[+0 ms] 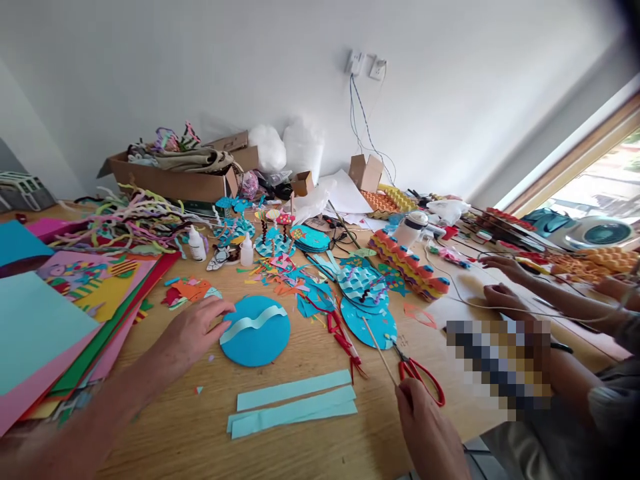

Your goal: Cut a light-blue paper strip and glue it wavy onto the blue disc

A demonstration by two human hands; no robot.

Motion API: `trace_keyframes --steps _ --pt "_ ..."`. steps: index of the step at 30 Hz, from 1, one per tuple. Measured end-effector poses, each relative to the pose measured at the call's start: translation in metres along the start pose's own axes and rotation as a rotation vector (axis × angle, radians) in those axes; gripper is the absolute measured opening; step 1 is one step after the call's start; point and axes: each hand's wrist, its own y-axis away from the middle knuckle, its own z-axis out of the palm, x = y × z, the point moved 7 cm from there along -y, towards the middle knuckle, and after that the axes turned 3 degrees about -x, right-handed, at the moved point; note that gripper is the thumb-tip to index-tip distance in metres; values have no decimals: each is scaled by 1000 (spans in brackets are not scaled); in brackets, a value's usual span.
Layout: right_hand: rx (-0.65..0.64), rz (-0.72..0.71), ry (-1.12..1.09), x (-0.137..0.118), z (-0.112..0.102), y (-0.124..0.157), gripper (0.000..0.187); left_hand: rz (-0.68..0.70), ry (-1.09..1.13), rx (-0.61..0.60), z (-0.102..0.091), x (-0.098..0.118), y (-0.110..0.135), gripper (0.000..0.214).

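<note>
My left hand [193, 328] lies flat on the wooden table [320, 447], fingers spread, its fingertips pressing the left rim of a blue paper disc [260, 343] that bears a wavy light-blue strip [253, 321]. My right hand [423, 420] is closed around the lower end of a thin wooden stick [379, 350] that slants up toward a pile of decorated blue discs [367, 300]. Red-handled scissors [417, 373] lie just beyond that hand. Several light-blue paper strips [295, 403] lie in front of the disc.
Stacked coloured paper sheets [45, 327] fill the left. Glue bottles [197, 243], paper scraps, pipe cleaners [125, 213] and a cardboard box [175, 180] crowd the back. Another person's hands [505, 280] work at the right, near folded orange paper [410, 263] and a small fan [593, 233].
</note>
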Motion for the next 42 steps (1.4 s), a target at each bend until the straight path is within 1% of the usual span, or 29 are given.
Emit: trace_keyframes --steps 2,4,5,6,7,9,12,15,19,24,28,31,35,38,42 --pt "94 -82 -164 -9 -12 6 18 13 -7 3 5 0 2 24" --pt "151 -175 -317 -28 -19 13 19 34 -13 3 11 0 3 25" --pt "178 -198 -390 -40 -21 16 20 43 -19 1 14 0 4 26" --pt "160 -239 -462 -54 -18 19 21 47 -27 -1 17 -1 4 26" --pt "110 -293 -525 -70 -13 21 22 46 -37 -4 21 -3 5 27" --pt "11 -387 -572 -101 0 25 23 28 -54 -13 27 -7 7 28" --pt "-80 -553 -537 -139 14 30 26 -28 -72 -23 34 -15 10 33" --pt "-109 -652 -517 -163 21 32 31 -56 -68 11 39 -19 13 35" --pt "-149 -665 -479 -174 29 31 36 -58 -45 74 42 -21 16 35" --pt "-264 -678 -411 -170 40 37 37 -59 6 102 42 -27 18 32" --pt "-357 -628 -347 -171 50 35 39 -74 23 115 43 -31 21 32" --pt "-413 -591 -291 -176 57 32 42 -55 -3 148 41 -28 23 36" --pt "-422 -584 -215 -182 61 28 46 -49 -21 222 32 -23 27 40" --pt "-423 -593 -175 -186 61 25 46 -55 -13 243 27 -20 29 38" --pt "-424 -599 -104 -192 61 20 43 -7 -8 273 26 -16 29 36"
